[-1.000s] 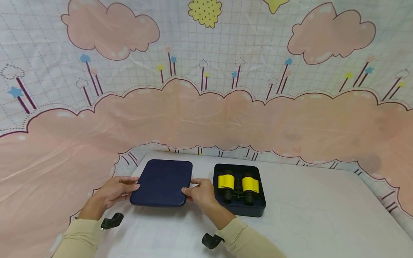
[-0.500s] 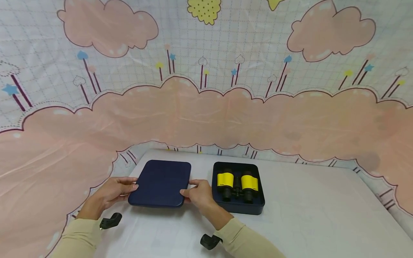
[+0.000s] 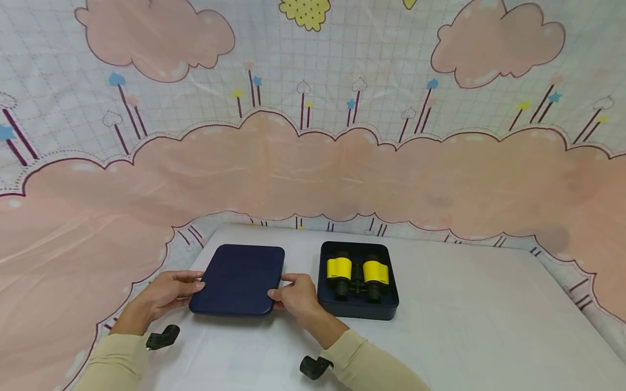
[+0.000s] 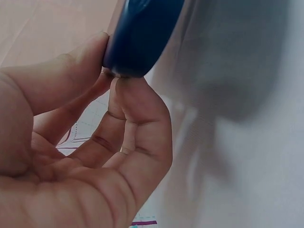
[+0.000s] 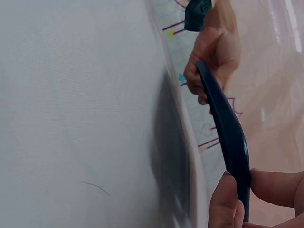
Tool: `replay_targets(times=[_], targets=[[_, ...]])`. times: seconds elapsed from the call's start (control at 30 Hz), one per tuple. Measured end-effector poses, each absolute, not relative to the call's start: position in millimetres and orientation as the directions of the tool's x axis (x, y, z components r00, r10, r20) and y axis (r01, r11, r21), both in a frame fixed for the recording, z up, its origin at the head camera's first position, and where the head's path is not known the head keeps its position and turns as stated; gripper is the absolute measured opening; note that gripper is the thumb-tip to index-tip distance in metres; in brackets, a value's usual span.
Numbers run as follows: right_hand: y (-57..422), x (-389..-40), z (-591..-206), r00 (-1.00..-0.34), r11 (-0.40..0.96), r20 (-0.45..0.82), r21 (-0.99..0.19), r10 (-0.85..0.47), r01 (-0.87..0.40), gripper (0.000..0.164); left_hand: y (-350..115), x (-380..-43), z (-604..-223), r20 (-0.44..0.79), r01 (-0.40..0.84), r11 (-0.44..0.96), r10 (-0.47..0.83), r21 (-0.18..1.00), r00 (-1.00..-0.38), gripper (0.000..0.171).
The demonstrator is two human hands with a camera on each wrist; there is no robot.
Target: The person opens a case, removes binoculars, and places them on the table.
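A flat dark blue lid (image 3: 239, 279) is held by its two side edges, and the right wrist view shows a gap between it and the white table. My left hand (image 3: 163, 296) pinches the lid's left edge, thumb on top and fingers beneath. On the opposite edge my right hand (image 3: 300, 298) pinches it the same way. Just right of that hand stands an open dark blue box (image 3: 362, 310). In the box lie binoculars (image 3: 376, 271) with black barrels and yellow bands. The left wrist view shows my fingertips under the lid's rim (image 4: 137, 42).
The white table (image 3: 469, 309) stretches to the right of the box. Behind it hangs a printed cloth (image 3: 313, 174) with clouds, which also drapes along the left and right table edges. Each wrist carries a small black camera (image 3: 163, 336).
In the head view the lid, both hands and the box have all shifted slightly left, as has the background. The pinch on the lid stays the same.
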State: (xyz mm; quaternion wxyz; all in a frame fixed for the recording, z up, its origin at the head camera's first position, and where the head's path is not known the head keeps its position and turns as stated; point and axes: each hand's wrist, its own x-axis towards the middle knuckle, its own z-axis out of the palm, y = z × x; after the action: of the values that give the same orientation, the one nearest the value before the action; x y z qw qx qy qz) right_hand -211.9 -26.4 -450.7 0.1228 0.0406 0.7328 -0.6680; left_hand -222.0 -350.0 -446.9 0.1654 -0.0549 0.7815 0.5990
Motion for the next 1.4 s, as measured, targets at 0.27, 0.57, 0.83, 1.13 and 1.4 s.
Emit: replay_targets(times=[0.27,0.57,0.83,1.13,1.4], targets=[[-30.3,-209.1,-454.0,-0.962,0.126,-0.257,-0.962,-0.095,0.244,0.058,-350.1,-219.2,-446.1,-0.327,-0.289,0.291,0.09,0.912,-0.941,0.05],[-31.9,-208.9,-459.1,-0.959,0.118,-0.263,-0.961,-0.105,0.251,0.058,-350.4,-217.8,-447.7,-0.336,-0.301,0.285,0.081,0.91,-0.938,0.051],[-33.8,-208.0,-462.9,-0.96,0.109,-0.259,-0.963,-0.108,0.247,0.058,-349.7,-214.6,-447.1,-0.343,-0.307,0.29,0.08,0.906,-0.936,0.055],[-33.2,-209.4,-467.6,-0.954,0.12,-0.274,-0.958,-0.124,0.259,0.058,-346.9,-214.0,-446.1,-0.33,-0.292,0.338,0.058,0.895,-0.942,0.056],[-32.4,-210.5,-469.5,-0.952,0.141,-0.28,-0.955,-0.126,0.262,0.059,-343.5,-214.1,-448.2,-0.323,-0.288,0.362,0.04,0.887,-0.945,0.06]])
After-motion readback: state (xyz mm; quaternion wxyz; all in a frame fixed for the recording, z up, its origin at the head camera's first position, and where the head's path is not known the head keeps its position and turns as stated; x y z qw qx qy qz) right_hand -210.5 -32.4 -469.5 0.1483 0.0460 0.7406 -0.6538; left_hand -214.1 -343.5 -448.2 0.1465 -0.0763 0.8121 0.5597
